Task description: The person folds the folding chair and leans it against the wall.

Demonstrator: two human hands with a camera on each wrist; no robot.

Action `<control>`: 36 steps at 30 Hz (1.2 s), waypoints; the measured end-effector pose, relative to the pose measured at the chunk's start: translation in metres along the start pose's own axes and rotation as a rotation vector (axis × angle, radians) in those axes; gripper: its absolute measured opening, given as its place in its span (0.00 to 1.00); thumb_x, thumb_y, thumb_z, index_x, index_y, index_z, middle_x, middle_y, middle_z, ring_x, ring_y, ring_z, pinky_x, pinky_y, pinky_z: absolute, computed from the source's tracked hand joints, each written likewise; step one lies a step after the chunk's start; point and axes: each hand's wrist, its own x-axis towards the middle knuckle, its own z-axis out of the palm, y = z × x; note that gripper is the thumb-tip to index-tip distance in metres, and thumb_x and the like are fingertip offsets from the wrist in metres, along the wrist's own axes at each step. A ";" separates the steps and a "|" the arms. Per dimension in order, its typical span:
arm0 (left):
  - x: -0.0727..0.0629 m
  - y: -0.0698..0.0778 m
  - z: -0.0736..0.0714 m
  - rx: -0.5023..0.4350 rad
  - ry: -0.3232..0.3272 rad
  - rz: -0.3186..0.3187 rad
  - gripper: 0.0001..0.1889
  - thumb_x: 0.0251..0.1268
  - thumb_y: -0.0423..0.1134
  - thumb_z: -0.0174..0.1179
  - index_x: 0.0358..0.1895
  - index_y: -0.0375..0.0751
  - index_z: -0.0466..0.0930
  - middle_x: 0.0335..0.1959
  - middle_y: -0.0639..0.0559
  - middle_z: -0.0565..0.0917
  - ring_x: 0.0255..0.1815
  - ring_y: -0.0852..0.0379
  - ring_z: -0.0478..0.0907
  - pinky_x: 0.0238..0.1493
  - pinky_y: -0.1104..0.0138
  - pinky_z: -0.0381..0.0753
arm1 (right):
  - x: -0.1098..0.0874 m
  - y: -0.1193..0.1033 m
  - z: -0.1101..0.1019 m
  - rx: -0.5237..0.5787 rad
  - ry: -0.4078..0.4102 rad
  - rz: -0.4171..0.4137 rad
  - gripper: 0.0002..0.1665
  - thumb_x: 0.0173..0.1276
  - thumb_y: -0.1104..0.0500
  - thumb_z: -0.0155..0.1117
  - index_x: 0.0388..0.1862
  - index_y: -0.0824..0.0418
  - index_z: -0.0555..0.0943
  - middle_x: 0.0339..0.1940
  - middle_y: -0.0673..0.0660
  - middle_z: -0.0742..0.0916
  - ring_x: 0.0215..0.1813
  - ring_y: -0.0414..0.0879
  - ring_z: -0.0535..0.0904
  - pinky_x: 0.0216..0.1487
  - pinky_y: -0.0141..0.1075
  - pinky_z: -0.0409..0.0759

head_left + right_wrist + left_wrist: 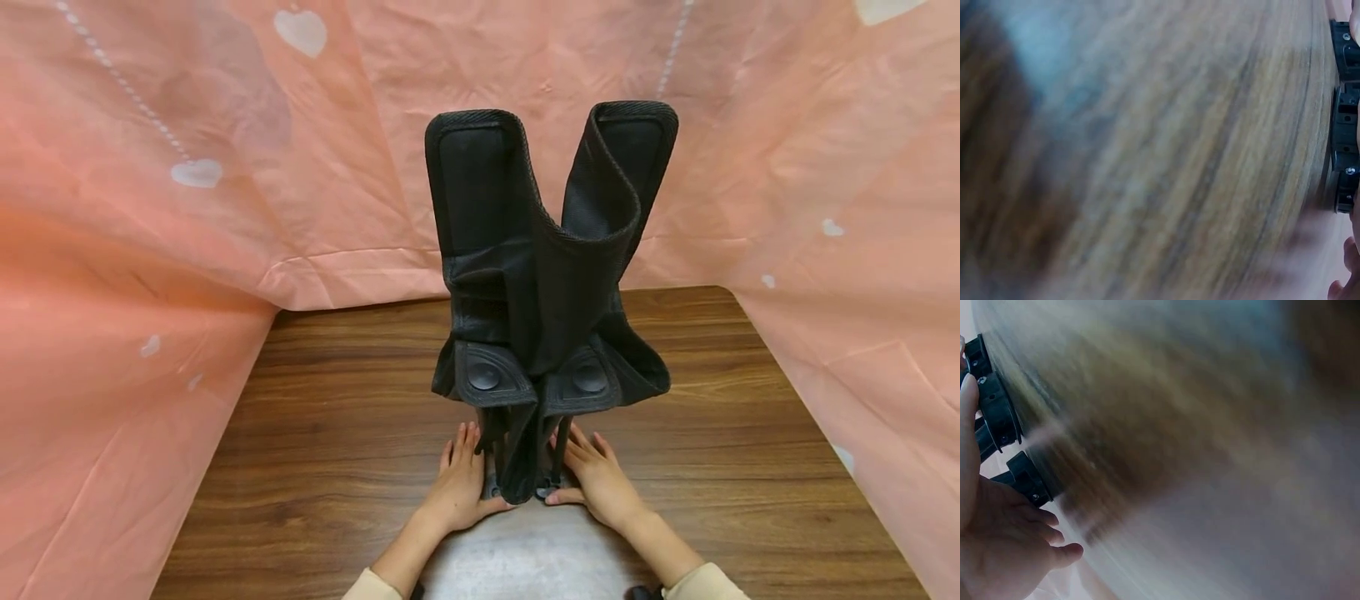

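A black folding stool or chair with a fabric seat stands upright on the table in the head view, half folded, two fabric flaps rising in a V. Round caps show at its corners, and thin legs reach down below. My left hand lies by the feet on the left, fingers straight, thumb reaching in toward them. Opposite it, my right hand rests with extended fingers and its thumb at a foot. Black plastic feet show beside the left hand in the left wrist view, and similar feet at the right wrist view's edge. Fabric hides part of the legs.
The wooden table spreads on both sides of the chair, with a bright glare at its front edge. Pink cloth with white hearts hangs around the back and sides.
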 end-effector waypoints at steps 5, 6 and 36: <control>0.005 0.000 0.000 0.002 0.010 -0.023 0.51 0.53 0.67 0.63 0.67 0.25 0.64 0.78 0.31 0.47 0.80 0.36 0.39 0.75 0.41 0.50 | 0.004 0.000 0.000 -0.017 -0.004 -0.001 0.52 0.47 0.34 0.67 0.66 0.64 0.73 0.67 0.60 0.77 0.72 0.61 0.68 0.65 0.64 0.65; 0.006 0.000 -0.001 -0.004 0.013 -0.028 0.52 0.53 0.67 0.63 0.67 0.24 0.63 0.77 0.31 0.47 0.80 0.36 0.39 0.75 0.41 0.50 | 0.005 0.000 0.000 -0.017 -0.007 0.000 0.53 0.47 0.34 0.67 0.67 0.64 0.73 0.68 0.60 0.77 0.72 0.61 0.68 0.65 0.64 0.65; 0.048 -0.018 -0.014 -0.112 0.033 -0.121 0.58 0.53 0.66 0.64 0.75 0.27 0.48 0.77 0.33 0.52 0.80 0.40 0.41 0.77 0.41 0.44 | 0.051 0.020 0.002 -0.041 -0.093 0.006 0.50 0.56 0.36 0.65 0.70 0.65 0.68 0.68 0.63 0.76 0.71 0.62 0.68 0.67 0.63 0.66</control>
